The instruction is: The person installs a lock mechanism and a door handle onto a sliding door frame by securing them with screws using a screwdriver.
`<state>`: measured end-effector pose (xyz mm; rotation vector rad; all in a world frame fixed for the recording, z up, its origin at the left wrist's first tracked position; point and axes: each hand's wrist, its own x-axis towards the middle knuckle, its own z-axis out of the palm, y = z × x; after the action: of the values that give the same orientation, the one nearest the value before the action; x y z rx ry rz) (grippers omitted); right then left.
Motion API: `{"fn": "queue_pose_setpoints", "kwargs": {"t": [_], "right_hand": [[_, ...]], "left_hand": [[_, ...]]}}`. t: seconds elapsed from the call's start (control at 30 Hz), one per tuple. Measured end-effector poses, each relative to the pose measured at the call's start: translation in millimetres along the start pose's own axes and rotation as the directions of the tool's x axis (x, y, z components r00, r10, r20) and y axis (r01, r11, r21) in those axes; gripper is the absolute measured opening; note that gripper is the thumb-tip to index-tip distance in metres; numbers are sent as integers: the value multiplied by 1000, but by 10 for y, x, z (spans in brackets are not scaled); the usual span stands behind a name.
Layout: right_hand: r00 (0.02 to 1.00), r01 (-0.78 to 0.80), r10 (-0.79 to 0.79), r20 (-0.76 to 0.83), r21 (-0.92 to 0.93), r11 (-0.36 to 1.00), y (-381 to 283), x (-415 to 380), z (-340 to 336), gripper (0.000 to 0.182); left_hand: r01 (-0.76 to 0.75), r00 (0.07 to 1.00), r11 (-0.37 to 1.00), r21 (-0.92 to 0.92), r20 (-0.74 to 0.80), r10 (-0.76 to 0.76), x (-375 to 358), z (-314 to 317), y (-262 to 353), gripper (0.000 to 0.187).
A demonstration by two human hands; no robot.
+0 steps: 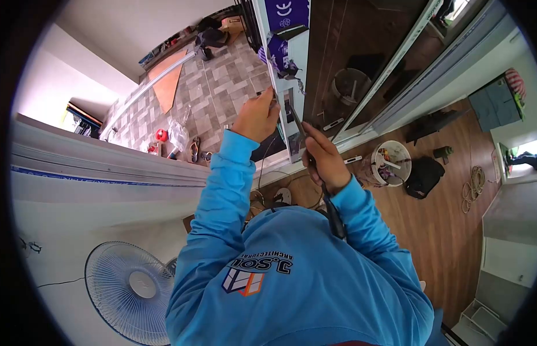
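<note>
At the edge of a white door frame (303,109), my left hand (258,117) has its fingers bent against the frame's left side; what they may hold is hidden. My right hand (326,157), right of the frame, is wrapped round a dark, long, thin tool (297,120). The tool's tip points up at a cut-out in the frame's edge, and a dark cord or handle hangs below the hand. Torn purple wrapping (278,55) clings to the frame above both hands.
A white bucket of tools (391,164) stands on the wood floor at right, beside a black bag (424,177) and coiled rope (472,189). Sandals (194,149) and a plastic bag (178,135) lie on the tiles at left. A fan (143,284) is at lower left.
</note>
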<state>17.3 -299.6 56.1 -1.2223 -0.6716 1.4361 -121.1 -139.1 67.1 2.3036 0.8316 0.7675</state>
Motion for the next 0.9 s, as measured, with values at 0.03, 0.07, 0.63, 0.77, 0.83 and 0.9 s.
{"fn": "queue_pose_setpoints", "kwargs": {"t": [0.03, 0.07, 0.63, 0.77, 0.83, 0.9], "right_hand": [[1000, 18, -18, -9, 18, 1000, 52, 68, 4, 44], [1000, 13, -13, -14, 20, 1000, 63, 110, 13, 44], [984, -92, 132, -117, 299, 950, -112, 147, 454, 49], [965, -122, 217, -151, 475, 871, -183, 154, 645, 48], [951, -99, 230, -207, 503, 859, -257, 167, 818, 48], [925, -66, 246, -290, 515, 855, -268, 127, 987, 45]], "left_hand": [[-7, 1000, 1000, -11, -14, 7, -8, 6, 6, 28], [-5, 1000, 1000, -15, -9, 5, -13, 17, 1, 28], [3, 1000, 1000, -12, -8, -3, -10, 24, -57, 25], [-13, 1000, 998, -55, -16, 12, 4, 14, -80, 28], [-54, 998, 997, -62, -35, 52, 0, 16, -146, 30], [-43, 999, 996, -75, -2, 43, 9, 7, -207, 31]]}}
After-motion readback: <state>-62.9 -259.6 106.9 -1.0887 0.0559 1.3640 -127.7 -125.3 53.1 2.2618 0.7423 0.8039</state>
